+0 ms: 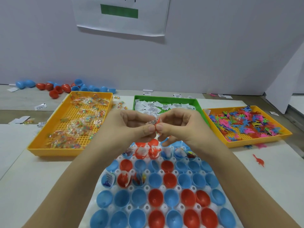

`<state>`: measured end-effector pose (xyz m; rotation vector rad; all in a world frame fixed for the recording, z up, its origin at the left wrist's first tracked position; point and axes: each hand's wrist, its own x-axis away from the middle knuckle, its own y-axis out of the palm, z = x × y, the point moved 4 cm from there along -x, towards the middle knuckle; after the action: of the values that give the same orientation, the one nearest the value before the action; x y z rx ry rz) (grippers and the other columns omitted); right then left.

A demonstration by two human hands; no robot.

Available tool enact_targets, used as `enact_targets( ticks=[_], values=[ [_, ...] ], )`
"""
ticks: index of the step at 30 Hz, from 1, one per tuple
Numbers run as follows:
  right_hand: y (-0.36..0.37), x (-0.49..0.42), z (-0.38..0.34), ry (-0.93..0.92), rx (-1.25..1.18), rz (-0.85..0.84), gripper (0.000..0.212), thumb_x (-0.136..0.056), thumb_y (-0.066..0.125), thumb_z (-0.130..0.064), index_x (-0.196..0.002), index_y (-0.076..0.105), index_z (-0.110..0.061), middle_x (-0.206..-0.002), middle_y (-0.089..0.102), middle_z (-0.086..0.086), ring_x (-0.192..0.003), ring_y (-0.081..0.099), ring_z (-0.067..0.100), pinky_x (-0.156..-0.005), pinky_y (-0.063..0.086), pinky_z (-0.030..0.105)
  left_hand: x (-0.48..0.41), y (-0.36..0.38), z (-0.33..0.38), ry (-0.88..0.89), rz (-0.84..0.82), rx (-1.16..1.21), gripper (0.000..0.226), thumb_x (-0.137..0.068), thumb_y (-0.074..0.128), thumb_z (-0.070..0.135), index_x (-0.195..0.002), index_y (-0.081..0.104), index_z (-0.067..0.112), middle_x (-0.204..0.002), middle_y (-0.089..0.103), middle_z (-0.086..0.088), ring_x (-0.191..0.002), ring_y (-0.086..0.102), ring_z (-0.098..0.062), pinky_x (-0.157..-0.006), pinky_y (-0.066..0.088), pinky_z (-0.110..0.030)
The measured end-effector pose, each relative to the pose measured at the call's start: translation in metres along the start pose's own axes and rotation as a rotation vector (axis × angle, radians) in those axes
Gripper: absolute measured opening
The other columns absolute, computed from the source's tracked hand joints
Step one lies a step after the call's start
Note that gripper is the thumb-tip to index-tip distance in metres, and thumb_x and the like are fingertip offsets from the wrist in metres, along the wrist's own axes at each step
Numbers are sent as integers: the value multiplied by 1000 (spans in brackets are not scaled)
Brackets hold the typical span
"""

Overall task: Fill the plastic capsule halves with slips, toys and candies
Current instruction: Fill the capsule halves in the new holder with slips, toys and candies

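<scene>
Blue and red capsule halves (pixel 154 180) stand open side up in a white holder tray (pixel 131 188) in front of me. Several halves in the far row and at the left of the third row hold slips, toys or candy; the others look bare. Above the far row, my left hand (pixel 136 125) and my right hand (pixel 179 124) meet at the fingertips. Together they pinch a white printed slip (pixel 150 122) and a small red toy (pixel 157 122).
A yellow tray of wrapped candies (pixel 74 124) sits at the left, a green tray of slips (pixel 166 105) in the middle, a yellow tray of coloured toys (pixel 246 125) at the right. Loose capsule halves (pixel 62 88) lie along the wall. A red toy (pixel 259 161) lies on the table.
</scene>
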<state>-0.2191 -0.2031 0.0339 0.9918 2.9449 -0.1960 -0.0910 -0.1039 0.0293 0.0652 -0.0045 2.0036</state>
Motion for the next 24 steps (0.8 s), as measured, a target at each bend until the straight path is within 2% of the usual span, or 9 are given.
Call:
enact_targets(
  ticks=[2,4,6,11,14,16,18,20,24],
  values=[
    [0,3,-5,-49,13,16,8,-78,74,-3,-81,68,-8,-69,72,8,-59,70,24,-53,55,25,2,2,4,3,-19,5,44,-61,76,10,-105,71,7,-79,76,-12,-71,75,-21,-58,57,-20],
    [2,6,-9,-95,7,27,10,-77,74,0,-77,66,-7,-64,70,8,-55,69,24,-51,54,24,4,1,8,1,-42,33,63,-59,76,7,-120,62,15,-83,77,-12,-73,75,-23,-58,58,-22],
    [5,10,-12,-128,-11,28,13,-78,72,2,-75,65,-8,-63,70,9,-55,69,24,-50,53,24,7,-1,14,25,-78,26,73,-58,78,6,-126,58,22,-90,77,-9,-78,76,-25,-60,59,-24],
    [-1,26,-11,-117,-23,45,14,-79,67,8,-76,64,-6,-62,67,5,-54,67,19,-46,53,25,20,-17,26,164,-59,-94,54,-62,78,20,-114,67,22,-96,77,0,-81,75,-20,-64,59,-23],
    [-10,40,-2,-55,47,45,13,-79,67,6,-76,65,-6,-66,67,5,-59,65,17,-45,53,26,17,-46,19,222,126,-235,39,-74,77,25,-111,68,24,-95,77,1,-81,74,-11,-68,60,-23],
    [-11,48,6,4,121,20,13,-79,67,7,-77,66,-6,-68,68,9,-57,65,18,-45,53,26,13,-73,4,232,301,-469,32,-84,75,19,-115,66,24,-101,73,5,-82,70,-2,-70,58,-20],
    [-5,51,16,77,198,-22,12,-79,69,8,-80,67,-4,-71,69,18,-55,64,19,-44,53,27,12,-98,-15,179,441,-705,33,-89,71,19,-121,65,21,-113,69,1,-98,66,-10,-82,55,-30],
    [2,51,26,128,300,-42,14,-80,70,6,-86,69,-6,-72,68,21,-54,63,17,-46,53,27,12,-118,-34,104,507,-831,36,-90,68,20,-125,65,19,-126,65,-5,-113,59,-22,-94,49,-38],
    [16,48,32,118,487,-93,17,-80,71,0,-83,72,-16,-65,71,4,-55,66,13,-48,51,23,11,-129,-57,38,544,-974,32,-91,63,29,-122,67,23,-126,65,-10,-109,58,-30,-86,44,-37]
  ],
)
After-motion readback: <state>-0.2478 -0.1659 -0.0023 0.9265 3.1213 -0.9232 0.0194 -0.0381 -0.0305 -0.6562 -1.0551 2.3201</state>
